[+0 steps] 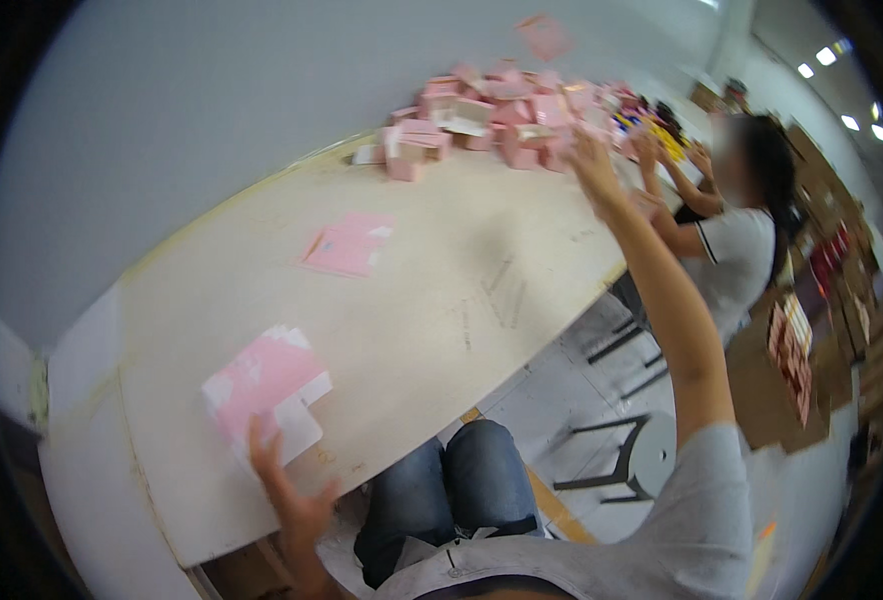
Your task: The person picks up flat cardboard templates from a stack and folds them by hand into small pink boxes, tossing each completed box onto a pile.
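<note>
My left hand [288,472] is at the near edge of the table, its fingers apart. Its fingertips overlap a stack of flat pink-and-white folding cartons [273,371]; contact cannot be told. My right arm reaches far across, and my right hand [595,172] is raised in front of a heap of pink cardboard boxes [513,101], fingers extended and blurred, with nothing seen in it. Above the heap, a blurred pink box [544,37] shows against the wall, apart from both hands. More flat pink cartons [348,244] lie mid-table.
The pale table [411,300] runs along a grey wall [224,97]. A co-worker [738,247] sits on the right, hands raised near the heap. A grey plastic stool [651,457] stands beside my legs. Brown cardboard boxes [771,375] line the far right.
</note>
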Available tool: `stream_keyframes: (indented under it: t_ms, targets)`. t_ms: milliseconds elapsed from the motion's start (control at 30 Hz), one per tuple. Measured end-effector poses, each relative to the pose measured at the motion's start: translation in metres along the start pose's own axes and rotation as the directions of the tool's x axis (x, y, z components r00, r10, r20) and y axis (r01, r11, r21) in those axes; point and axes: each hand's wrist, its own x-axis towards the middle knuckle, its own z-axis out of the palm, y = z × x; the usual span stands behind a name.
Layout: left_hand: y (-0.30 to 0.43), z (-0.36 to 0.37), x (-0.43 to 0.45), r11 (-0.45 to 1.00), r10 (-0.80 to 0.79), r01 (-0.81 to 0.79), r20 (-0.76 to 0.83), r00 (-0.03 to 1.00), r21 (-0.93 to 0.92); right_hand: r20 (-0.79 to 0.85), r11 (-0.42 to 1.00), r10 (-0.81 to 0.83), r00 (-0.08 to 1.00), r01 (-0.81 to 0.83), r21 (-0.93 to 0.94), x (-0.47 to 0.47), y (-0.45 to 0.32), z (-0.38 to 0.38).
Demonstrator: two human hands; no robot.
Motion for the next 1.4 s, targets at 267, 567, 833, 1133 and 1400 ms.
stream_keyframes:
  t_ms: [267, 567, 833, 1133, 1400]
  targets:
    - [-0.101, -0.013, -0.001, 0.940, -0.325, 0.330, -0.066, 0.943, 0.086, 0.765, 0.958, -0.091, 0.638, -0.153, 0.241, -0.193, -0.090, 0.129]
    - [-0.107, -0.001, -0.007, 0.950, -0.274, 0.282, -0.082, 0.958, 0.130, 0.461, 0.844, -0.536, 0.707, 0.465, 0.267, -0.263, -0.181, 0.255]
    - [-0.103, 0.005, -0.009, 0.938, -0.287, 0.305, -0.120, 0.950, 0.164, 0.308, 0.934, -0.356, 0.882, 0.343, 0.097, -0.282, -0.195, 0.288]
    - [-0.096, 0.001, -0.006, 0.927, -0.352, 0.357, -0.058, 0.934, 0.112, 0.190, 0.906, -0.396, 0.898, 0.349, 0.238, -0.280, -0.189, 0.299]
    - [-0.093, -0.002, -0.004, 0.927, -0.352, 0.357, -0.059, 0.934, 0.117, 0.058, 0.896, -0.402, 0.914, 0.379, 0.233, -0.274, -0.195, 0.283]
